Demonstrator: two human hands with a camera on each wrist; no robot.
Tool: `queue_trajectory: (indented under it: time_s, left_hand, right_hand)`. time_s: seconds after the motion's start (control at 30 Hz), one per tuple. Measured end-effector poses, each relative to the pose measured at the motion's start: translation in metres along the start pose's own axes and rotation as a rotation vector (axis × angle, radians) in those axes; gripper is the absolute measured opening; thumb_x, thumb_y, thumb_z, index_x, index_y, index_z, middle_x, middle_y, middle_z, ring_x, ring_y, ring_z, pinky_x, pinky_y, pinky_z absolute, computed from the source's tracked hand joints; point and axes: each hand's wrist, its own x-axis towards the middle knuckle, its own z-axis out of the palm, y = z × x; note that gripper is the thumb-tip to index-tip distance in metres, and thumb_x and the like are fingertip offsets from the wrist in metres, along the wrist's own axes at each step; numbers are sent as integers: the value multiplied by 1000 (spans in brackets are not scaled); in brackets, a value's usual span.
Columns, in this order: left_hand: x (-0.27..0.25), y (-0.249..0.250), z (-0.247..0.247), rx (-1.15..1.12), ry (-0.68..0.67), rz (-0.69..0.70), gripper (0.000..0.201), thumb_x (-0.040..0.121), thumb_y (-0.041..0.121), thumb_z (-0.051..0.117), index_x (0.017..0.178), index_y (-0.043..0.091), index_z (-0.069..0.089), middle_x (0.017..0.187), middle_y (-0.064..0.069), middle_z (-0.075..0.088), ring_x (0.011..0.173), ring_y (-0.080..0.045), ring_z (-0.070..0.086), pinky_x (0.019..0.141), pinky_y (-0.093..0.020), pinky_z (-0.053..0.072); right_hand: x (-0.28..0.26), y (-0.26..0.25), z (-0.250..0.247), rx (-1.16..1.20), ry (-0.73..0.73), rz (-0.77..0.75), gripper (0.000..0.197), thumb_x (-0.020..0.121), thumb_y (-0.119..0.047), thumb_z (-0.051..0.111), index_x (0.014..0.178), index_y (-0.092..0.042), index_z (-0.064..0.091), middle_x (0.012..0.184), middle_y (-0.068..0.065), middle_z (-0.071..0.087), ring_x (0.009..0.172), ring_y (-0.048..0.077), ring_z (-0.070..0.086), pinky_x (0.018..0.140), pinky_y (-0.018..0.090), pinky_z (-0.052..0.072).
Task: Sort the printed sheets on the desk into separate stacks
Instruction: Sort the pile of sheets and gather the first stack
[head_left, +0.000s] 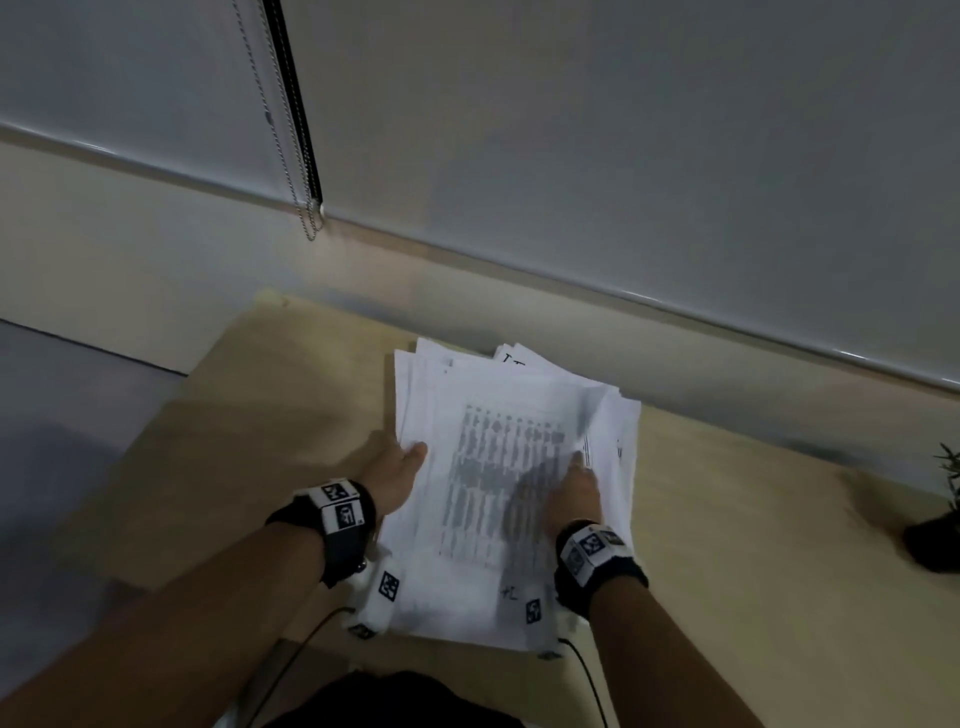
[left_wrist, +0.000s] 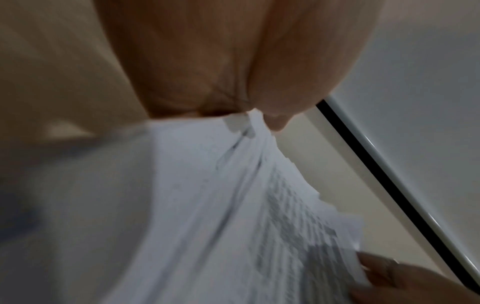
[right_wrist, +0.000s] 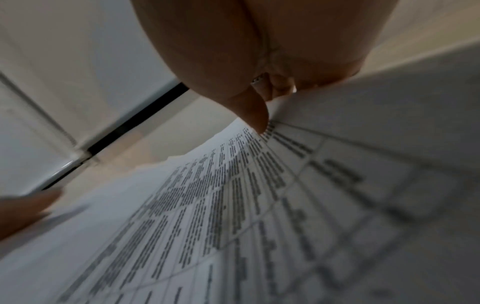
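Note:
A loose stack of printed sheets lies in the middle of the wooden desk; its top sheet carries a table of dark text. My left hand grips the stack's left edge, thumb on top and fingers underneath, and the left wrist view shows the sheets pinched under that thumb. My right hand holds the right side: its thumb presses on the printed table, and the sheet edge beside it curls upward. The right fingers are hidden behind the paper.
A small dark potted plant stands at the desk's right end. Behind the desk are a wall and a lowered roller blind with a bead chain. Bare desk shows left and right of the stack. Cables hang near my wrists.

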Motion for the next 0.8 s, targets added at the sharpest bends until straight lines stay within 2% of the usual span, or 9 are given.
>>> queue_trajectory:
  time_s: [0.07,0.1,0.17,0.27,0.37,0.5,0.6,0.7,0.8]
  left_hand:
    - [-1,6,2,104,-25,1,71,104,31,45,152,-7,11,161,-20,21,147,-33,28,115,-32,26]
    - [1,5,1,159,6,4,73,101,30,52,151,-7,14,159,-21,25,144,-35,34,114,-35,31]
    - [8,0,-3,201,111,28,63,91,22,67,141,-1,34,144,-17,47,127,-34,53,98,-34,47]
    - [5,-4,-8,77,139,91,41,91,7,63,129,6,47,121,-9,59,108,-28,60,82,-29,44]
    - [1,-9,-24,-49,127,181,38,93,6,60,129,13,48,114,-1,59,109,-24,60,87,-33,47]
    - [-8,-2,-56,-188,76,331,47,92,7,61,134,22,48,126,2,64,116,-20,61,103,-45,47]
    - [-23,25,-72,-352,-22,476,47,93,8,60,137,22,50,130,2,65,119,-16,62,103,-39,46]
    - [-30,53,-83,-320,36,636,49,91,22,58,139,17,51,130,2,66,120,-13,62,101,-31,46]
    - [-33,64,-85,-266,161,745,49,92,27,52,138,8,50,127,0,65,121,-12,60,102,-20,42]
  right_hand:
    - [-3,-7,9,-76,-39,-34,64,95,-4,44,154,-6,19,157,14,26,142,35,31,116,40,31]
    - [-4,-7,10,-94,-35,-31,62,94,-8,47,152,-6,25,156,12,28,140,36,32,116,42,31]
    - [-6,-2,9,-100,5,15,62,94,-16,51,150,-6,27,156,10,28,138,37,32,114,44,32]
    - [-14,7,2,-109,150,38,74,93,-27,56,153,-8,18,159,7,16,139,35,24,110,49,35]
    - [-17,9,-12,-16,266,-47,90,87,-43,66,154,-8,18,160,8,17,143,34,20,113,47,30]
    - [-14,-7,-42,561,45,-144,121,57,-55,82,154,-20,18,148,2,42,134,25,46,109,44,41]
    - [-24,-35,-71,765,-6,-249,89,66,-35,88,142,-19,45,122,2,64,108,24,66,95,47,53]
    - [-41,-63,-102,853,166,-476,25,75,-7,81,98,-10,73,85,1,78,77,18,75,68,37,61]
    - [-58,-70,-114,950,246,-644,18,74,1,80,88,-10,75,79,-7,78,73,9,74,63,23,58]
